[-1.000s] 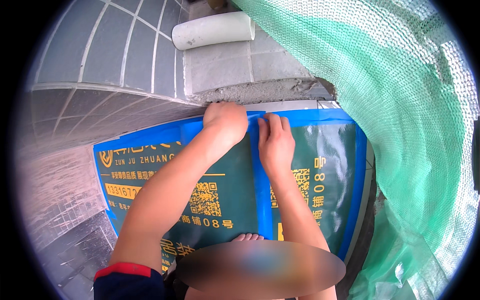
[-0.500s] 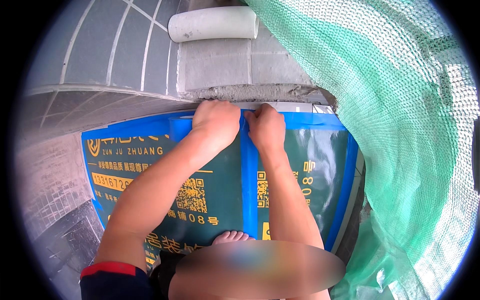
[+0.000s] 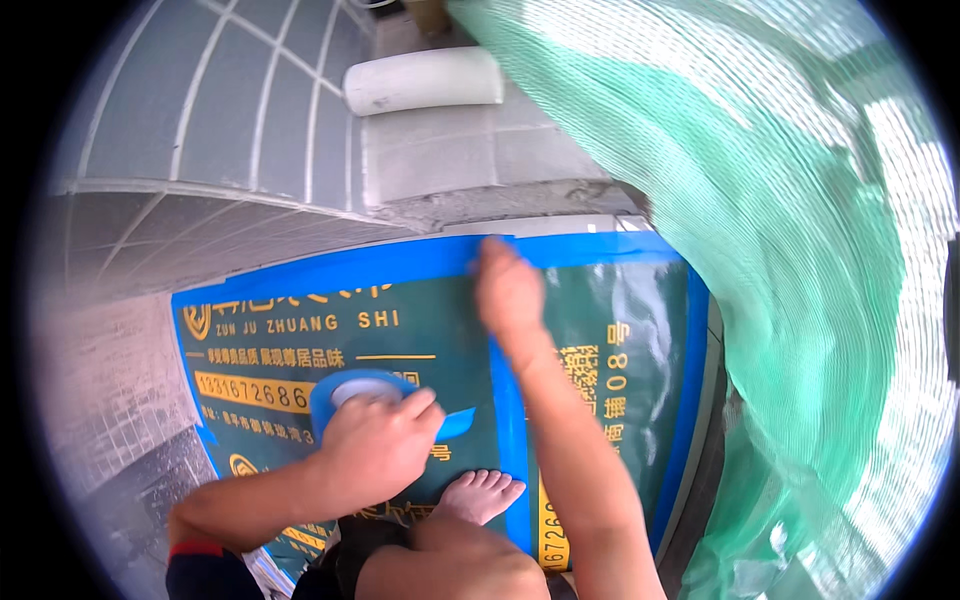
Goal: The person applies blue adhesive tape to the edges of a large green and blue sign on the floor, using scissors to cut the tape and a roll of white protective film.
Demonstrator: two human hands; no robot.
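Observation:
My left hand (image 3: 385, 440) is closed on a roll of blue tape (image 3: 338, 382) low over a dark green printed covering sheet (image 3: 440, 335), a short loose end of tape sticking out to the right. My right hand (image 3: 510, 290) is at the back edge of the sheet, on or just over the blue tape strip (image 3: 360, 260) there, where it meets a strip running down toward me (image 3: 508, 390); motion blurs its fingers. More blue tape lines the sheet's side edges. My bare foot (image 3: 482, 495) rests on the sheet beside the middle strip.
A grey tiled wall (image 3: 240, 120) rises at the back left, with pale rough surface (image 3: 110, 370) below it. A white cylinder (image 3: 420, 80) lies on grey tiles beyond a rough cement edge (image 3: 470, 208). Green mesh netting (image 3: 800, 300) drapes down the whole right side.
My left hand has come away from the back edge, down toward me, with the tape roll now showing in it and a loose tail. My right hand stays near the back edge, now blurred.

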